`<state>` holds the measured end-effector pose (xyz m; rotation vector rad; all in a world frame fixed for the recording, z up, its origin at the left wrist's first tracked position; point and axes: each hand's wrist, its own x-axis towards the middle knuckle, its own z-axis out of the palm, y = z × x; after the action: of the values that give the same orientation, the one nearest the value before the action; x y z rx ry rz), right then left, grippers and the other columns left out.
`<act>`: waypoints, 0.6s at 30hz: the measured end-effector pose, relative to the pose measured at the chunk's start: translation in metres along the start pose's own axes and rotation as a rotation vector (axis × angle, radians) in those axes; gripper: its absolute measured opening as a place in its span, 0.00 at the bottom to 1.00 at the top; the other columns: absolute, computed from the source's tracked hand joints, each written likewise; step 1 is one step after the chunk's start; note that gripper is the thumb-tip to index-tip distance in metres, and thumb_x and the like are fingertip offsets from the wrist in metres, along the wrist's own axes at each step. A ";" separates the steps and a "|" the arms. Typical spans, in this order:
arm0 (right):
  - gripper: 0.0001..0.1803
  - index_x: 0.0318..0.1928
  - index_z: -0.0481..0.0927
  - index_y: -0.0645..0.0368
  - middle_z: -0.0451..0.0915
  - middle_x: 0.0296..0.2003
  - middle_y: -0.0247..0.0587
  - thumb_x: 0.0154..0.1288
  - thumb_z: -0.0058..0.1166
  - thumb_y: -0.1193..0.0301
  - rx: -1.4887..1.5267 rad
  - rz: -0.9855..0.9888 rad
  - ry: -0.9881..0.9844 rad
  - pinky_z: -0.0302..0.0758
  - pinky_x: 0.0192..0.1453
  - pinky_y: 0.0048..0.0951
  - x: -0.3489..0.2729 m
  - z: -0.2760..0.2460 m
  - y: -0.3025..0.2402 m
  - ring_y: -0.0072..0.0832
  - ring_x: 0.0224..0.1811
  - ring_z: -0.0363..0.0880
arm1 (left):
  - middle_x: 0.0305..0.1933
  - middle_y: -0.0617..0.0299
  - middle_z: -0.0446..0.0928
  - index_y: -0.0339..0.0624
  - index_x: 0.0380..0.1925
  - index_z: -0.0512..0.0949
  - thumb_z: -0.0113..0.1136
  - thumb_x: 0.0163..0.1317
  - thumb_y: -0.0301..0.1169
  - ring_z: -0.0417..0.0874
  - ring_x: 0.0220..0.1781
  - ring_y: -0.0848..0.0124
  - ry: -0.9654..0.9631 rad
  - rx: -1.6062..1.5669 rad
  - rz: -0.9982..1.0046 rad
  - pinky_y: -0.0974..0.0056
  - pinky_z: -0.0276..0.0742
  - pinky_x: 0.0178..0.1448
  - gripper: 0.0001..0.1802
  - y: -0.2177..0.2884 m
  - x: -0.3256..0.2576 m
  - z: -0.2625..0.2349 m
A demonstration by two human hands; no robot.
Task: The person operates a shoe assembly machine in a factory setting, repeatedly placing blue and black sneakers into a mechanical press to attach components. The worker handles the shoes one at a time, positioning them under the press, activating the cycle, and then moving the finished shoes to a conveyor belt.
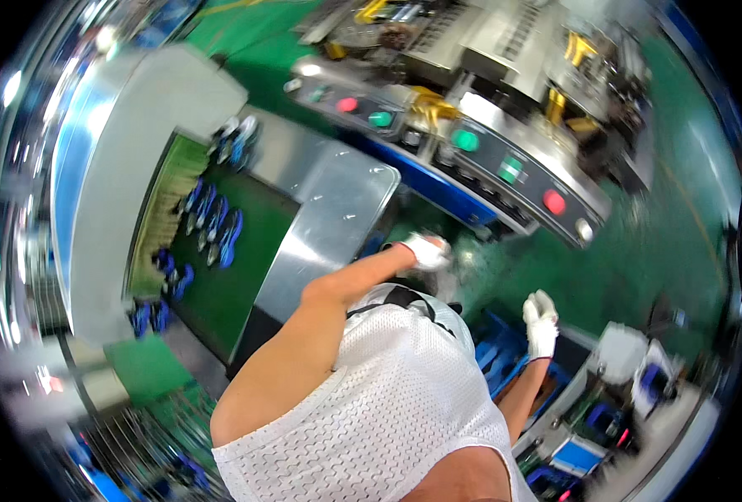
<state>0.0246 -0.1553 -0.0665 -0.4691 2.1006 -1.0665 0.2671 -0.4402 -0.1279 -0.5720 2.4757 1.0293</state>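
Note:
My left hand (428, 251), in a white glove, hangs in front of my body between the metal table edge and the press machine. Its fingers are smeared by motion and seem bent; I see no object in them. My right hand (541, 324), also in a white glove, hangs at my right side with its fingers stretched out, holding nothing. It is nearest to a blue crate (498, 351), partly hidden by my body. Ahead of both hands stands the machine's front control panel (505, 159), with red and green round buttons.
To the left, blue and black shoes (224, 238) sit on a green conveyor belt (258, 251) at the mouth of a grey tunnel housing (149, 134). A shiny metal table (337, 209) borders it. At lower right stands a machine (622, 356) with shoes. A wire rack (149, 435) is at lower left.

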 end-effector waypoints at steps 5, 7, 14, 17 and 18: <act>0.30 0.66 0.73 0.66 0.83 0.56 0.50 0.68 0.62 0.64 -0.266 0.041 -0.218 0.80 0.49 0.29 0.052 0.101 -0.030 0.29 0.49 0.83 | 0.45 0.42 0.85 0.38 0.39 0.86 0.56 0.64 0.48 0.87 0.50 0.48 0.653 -0.107 -0.862 0.49 0.81 0.56 0.23 -0.251 -0.207 -0.024; 0.30 0.65 0.74 0.65 0.83 0.55 0.50 0.67 0.63 0.65 -0.448 0.033 -0.306 0.80 0.52 0.32 0.064 0.145 -0.051 0.32 0.51 0.84 | 0.45 0.44 0.85 0.37 0.39 0.85 0.60 0.63 0.48 0.86 0.51 0.47 0.874 -0.220 -1.018 0.47 0.81 0.56 0.23 -0.332 -0.311 -0.011; 0.30 0.63 0.76 0.65 0.83 0.56 0.51 0.64 0.65 0.64 -0.695 0.027 -0.385 0.81 0.53 0.33 0.082 0.205 -0.082 0.34 0.52 0.85 | 0.48 0.47 0.84 0.41 0.46 0.82 0.60 0.63 0.49 0.85 0.53 0.51 1.006 -0.328 -1.251 0.49 0.79 0.56 0.23 -0.415 -0.468 -0.020; 0.31 0.64 0.76 0.60 0.82 0.54 0.46 0.64 0.64 0.60 -0.834 0.038 -0.447 0.82 0.43 0.31 0.091 0.216 -0.092 0.29 0.41 0.83 | 0.58 0.45 0.78 0.44 0.56 0.75 0.66 0.53 0.59 0.79 0.61 0.48 0.405 -0.172 -1.296 0.40 0.70 0.66 0.38 -0.411 -0.436 0.025; 0.31 0.64 0.76 0.60 0.83 0.53 0.46 0.64 0.63 0.60 -0.892 -0.015 -0.481 0.82 0.43 0.30 0.093 0.218 -0.092 0.28 0.40 0.83 | 0.55 0.50 0.79 0.46 0.55 0.74 0.71 0.50 0.54 0.80 0.60 0.53 0.353 -0.020 -1.238 0.43 0.70 0.65 0.36 -0.405 -0.423 0.039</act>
<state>0.1232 -0.3834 -0.1196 -1.0378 2.0157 0.0645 0.8347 -0.5816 -0.1719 -2.0329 1.7094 0.4257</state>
